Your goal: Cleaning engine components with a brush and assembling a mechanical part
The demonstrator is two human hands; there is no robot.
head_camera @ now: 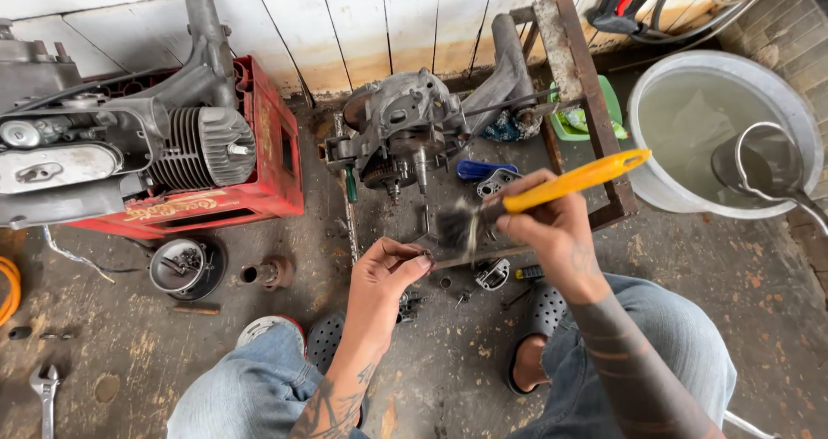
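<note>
My right hand [552,228] grips a paintbrush by its yellow handle [576,180]; the dark bristles [455,223] point left and look blurred. My left hand [385,275] pinches one end of a thin metal rod [483,256] that runs right, just under the bristles. Both hands hover over the dirty concrete floor, above my knees in blue jeans. Small metal parts lie on the floor below the hands.
An engine crankcase [405,128] sits just beyond the hands. A finned engine [129,146] rests on a red crate [259,172] at left. A metal basin of liquid [716,128] with a ladle stands at right. A round metal cover [179,265], a wrench [45,387] and a rusty metal frame [586,85] lie around.
</note>
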